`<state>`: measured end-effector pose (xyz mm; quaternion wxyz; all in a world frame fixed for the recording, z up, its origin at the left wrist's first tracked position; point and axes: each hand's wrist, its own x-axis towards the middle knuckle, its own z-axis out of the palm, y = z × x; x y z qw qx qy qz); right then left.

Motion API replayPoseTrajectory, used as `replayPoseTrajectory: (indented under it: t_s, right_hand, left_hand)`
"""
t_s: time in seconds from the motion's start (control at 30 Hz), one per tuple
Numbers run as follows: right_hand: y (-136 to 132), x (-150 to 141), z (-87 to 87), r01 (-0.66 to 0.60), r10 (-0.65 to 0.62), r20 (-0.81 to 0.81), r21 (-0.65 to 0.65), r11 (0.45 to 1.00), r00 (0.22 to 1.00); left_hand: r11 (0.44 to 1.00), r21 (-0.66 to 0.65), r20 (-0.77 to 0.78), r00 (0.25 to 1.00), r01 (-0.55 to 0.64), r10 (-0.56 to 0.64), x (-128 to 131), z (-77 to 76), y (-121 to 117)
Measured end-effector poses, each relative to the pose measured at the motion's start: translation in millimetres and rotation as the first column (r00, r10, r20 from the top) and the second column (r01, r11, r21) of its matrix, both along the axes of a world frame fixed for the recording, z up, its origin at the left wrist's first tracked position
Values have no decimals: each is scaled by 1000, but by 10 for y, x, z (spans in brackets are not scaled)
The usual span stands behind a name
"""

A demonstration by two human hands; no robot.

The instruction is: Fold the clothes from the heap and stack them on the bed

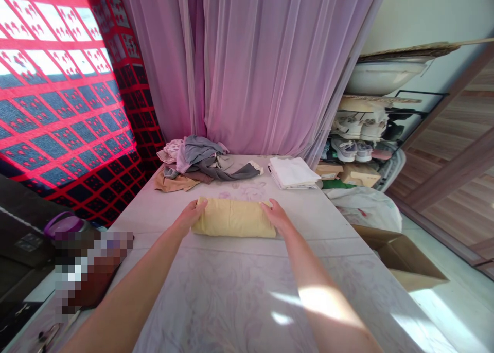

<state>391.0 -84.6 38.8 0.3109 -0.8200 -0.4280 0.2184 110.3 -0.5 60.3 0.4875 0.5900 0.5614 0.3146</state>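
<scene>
left hand (190,215) and right hand (275,215) are pressing open-palmed and well apart on either end of a rolled yellow cloth (233,218) lying mid-frame on a floral-covered surface (231,301), which seems soft, light and floppy, so it's best held at both ends.

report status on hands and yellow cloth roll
Left hand, right hand on ends of rolled pale yellow cloth. Crumpled clothes heap, folded white stack beyond it.

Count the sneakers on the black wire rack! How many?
4: two white sneakers on the black wire rack's upper shelf, two lilac-grey sneakers below them; others may be hidden.
</scene>
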Motion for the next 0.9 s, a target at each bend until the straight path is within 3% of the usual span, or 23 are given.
replayPoseTrajectory:
  t_s: [0.13, 0.27, 0.37, 0.67, 0.9]
  right_hand:
    - [-182, -104, -180, 14, -12, 36, -49, 999, 999]
    - [-249, -234, -220, 41, -35, 200, -25, 999, 979]
    - [-259, -283, -221, 41, -24, 288, -52, 998, 957]
    - [-260, -254, -277, 48, -16, 334, -90, 995, 942]
    - [-36, -56, -124, 119, -90, 220, -119, 986, 971]
  left_hand:
    - [999, 28, -37, 999, 36, -35, -117, -202, -146]
    - [970, 244, -261, 963, -5, 70, -171, -383, -228]
    - [958, 286, -387, 911, -26, 140, -149, -437, -213]
    - [985, 153, -497, 856, -76, 144, -163, -347, -100]
    - [995, 93, -574, 815, -35, 82, -95, -177, 265]
